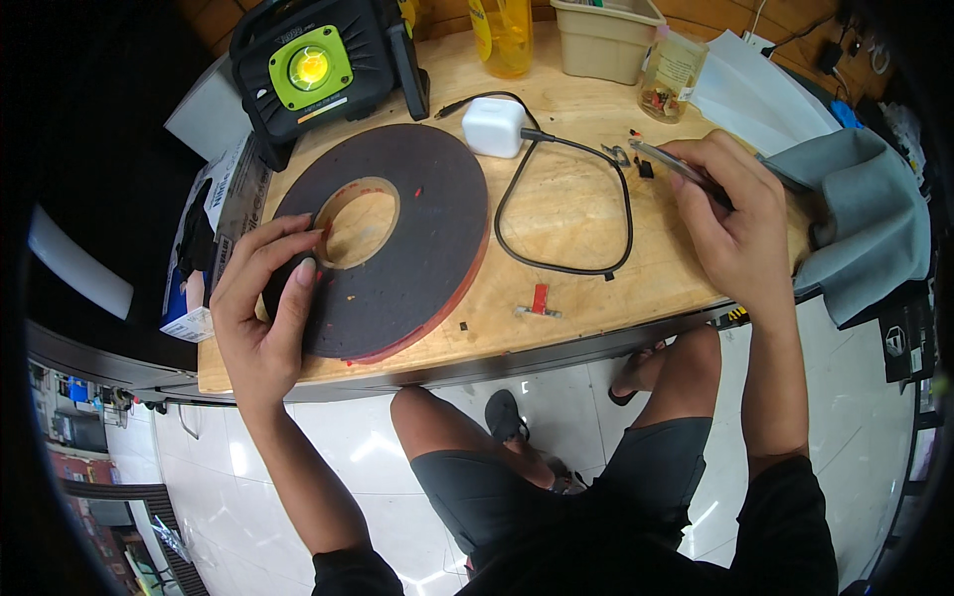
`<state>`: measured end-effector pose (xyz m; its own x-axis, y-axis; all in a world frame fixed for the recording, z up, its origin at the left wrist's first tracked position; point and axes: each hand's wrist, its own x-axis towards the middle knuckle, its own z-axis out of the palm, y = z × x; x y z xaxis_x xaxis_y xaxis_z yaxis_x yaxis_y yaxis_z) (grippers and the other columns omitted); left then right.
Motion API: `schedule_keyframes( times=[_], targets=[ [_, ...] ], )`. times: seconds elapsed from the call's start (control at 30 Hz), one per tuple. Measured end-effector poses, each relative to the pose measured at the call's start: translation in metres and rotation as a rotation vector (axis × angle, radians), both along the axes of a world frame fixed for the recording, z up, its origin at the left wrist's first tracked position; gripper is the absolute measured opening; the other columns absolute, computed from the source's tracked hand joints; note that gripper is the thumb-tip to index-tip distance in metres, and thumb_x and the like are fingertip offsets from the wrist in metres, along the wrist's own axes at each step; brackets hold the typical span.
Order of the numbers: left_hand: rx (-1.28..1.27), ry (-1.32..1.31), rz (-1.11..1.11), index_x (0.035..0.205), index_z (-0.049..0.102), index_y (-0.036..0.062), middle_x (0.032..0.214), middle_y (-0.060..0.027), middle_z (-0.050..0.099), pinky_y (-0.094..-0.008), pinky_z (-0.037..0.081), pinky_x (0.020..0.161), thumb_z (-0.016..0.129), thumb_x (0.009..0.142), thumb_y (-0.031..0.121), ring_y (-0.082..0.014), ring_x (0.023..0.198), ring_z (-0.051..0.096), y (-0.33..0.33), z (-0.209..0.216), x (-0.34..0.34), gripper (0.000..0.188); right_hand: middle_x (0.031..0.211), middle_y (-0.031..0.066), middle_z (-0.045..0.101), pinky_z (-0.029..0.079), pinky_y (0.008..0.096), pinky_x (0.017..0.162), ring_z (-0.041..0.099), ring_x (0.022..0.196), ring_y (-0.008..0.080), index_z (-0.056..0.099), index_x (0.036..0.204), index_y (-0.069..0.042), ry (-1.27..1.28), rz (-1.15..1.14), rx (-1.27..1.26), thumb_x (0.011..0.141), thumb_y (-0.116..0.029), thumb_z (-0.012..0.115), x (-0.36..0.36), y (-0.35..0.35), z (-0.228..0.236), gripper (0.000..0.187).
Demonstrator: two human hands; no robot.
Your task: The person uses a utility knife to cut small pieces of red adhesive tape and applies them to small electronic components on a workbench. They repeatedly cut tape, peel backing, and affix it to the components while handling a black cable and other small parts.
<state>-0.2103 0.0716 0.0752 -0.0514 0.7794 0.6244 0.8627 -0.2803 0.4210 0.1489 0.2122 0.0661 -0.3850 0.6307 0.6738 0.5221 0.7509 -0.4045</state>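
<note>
My left hand (pixel 260 298) lies over the left side of a large flat roll of dark grey tape (pixel 427 219) with a reddish outer edge. Its fingers are bent, with a gap between thumb and fingertips beside the roll's cardboard core (pixel 393 204); nothing shows in them. In my right hand (pixel 740 214) is a slim grey metal tool (pixel 668 159), held like a pen and pointing left; its exact kind is unclear. Just past its tip lie small metal and black pieces (pixel 646 170). A small red strip on a metal piece (pixel 540 303) lies near the table's front edge.
A white cube charger (pixel 494 127) with a looped black cable (pixel 500 223) sits mid-table. Behind stand a lit work lamp (pixel 313 74), a yellow bottle (pixel 502 40), a beige bin (pixel 608 45) and a jar (pixel 673 79). A grey cloth (pixel 860 209) hangs at right.
</note>
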Motion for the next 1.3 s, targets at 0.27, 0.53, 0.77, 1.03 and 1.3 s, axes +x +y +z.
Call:
schedule_keyframes(
  times=[0.27,0.53,0.77,1.03,1.3],
  targets=[
    [0.011,-0.060,-0.033,0.108,0.077,0.0026,0.116,-0.0143,0.071,-0.0362,0.049,0.096,0.069,0.092,0.016,-0.0255,0.108,0.067,0.000,-0.002,-0.004,0.022,0.083,0.0127,0.060,0.047,0.0303,0.063,0.060,0.070,0.0229,0.068,0.103,0.002,0.008,-0.033,-0.033,0.088,-0.003,0.060,-0.003,-0.002,0.003,0.018],
    [0.032,-0.132,-0.092,0.106,0.075,-0.0007,0.113,-0.0154,0.071,-0.0341,0.049,0.095,0.069,0.091,0.012,-0.0260,0.107,0.067,-0.004,-0.003,-0.009,0.020,0.081,0.0123,0.062,0.047,0.0287,0.066,0.058,0.070,0.0170,0.067,0.104,0.003,0.044,-0.077,-0.032,0.090,-0.004,0.061,-0.004,-0.001,0.003,0.017],
    [0.123,-0.158,-0.250,0.102,0.074,-0.0034,0.109,-0.0170,0.071,-0.0344,0.051,0.091,0.066,0.094,0.010,-0.0281,0.101,0.069,-0.010,0.002,-0.008,0.018,0.083,-0.0005,0.063,0.045,0.0246,0.068,0.052,0.074,0.0056,0.063,0.105,0.002,0.328,-0.035,0.030,0.096,-0.008,0.062,0.009,0.012,-0.012,0.013],
    [-0.024,0.299,-0.088,0.136,0.063,0.0100,0.142,-0.0140,0.061,-0.0495,0.034,0.118,0.084,0.075,0.041,-0.0355,0.140,0.049,-0.043,-0.026,0.001,0.072,0.088,0.0086,0.057,0.046,0.0256,0.067,0.058,0.078,0.0173,0.060,0.129,0.003,-0.070,0.202,-0.055,0.085,0.013,0.058,-0.033,-0.118,0.002,0.045],
    [0.027,0.283,-0.104,0.139,0.061,0.0093,0.144,-0.0145,0.059,-0.0503,0.034,0.118,0.081,0.078,0.039,-0.0367,0.138,0.051,-0.044,-0.030,-0.009,0.071,0.080,0.0121,0.057,0.049,0.0332,0.060,0.059,0.068,0.0251,0.067,0.127,0.003,-0.357,0.288,0.255,0.073,0.012,0.072,-0.080,-0.133,-0.005,0.054]
  ],
)
